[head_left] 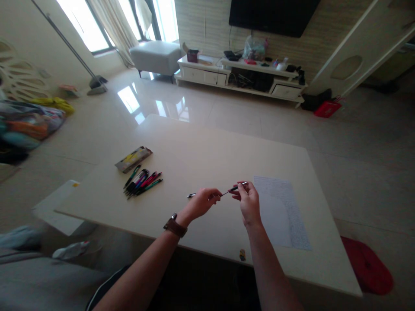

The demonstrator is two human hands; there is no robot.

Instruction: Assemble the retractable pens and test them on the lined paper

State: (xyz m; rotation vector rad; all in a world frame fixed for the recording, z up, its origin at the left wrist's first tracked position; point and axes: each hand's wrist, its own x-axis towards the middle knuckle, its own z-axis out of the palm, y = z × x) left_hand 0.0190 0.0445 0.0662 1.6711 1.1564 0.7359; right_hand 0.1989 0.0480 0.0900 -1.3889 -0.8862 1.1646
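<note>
Brown-strapped wristwatch — left wrist

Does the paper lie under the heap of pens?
No, the paper lies at the right of the table, well apart from the heap of pens at the left.

Above the pale cream rectangular surface, the left grip and right grip both pinch one slim dark pen. A white handwritten paper sheet lies beside the right grip, and a heap of coloured pens lies well to the left.
</note>
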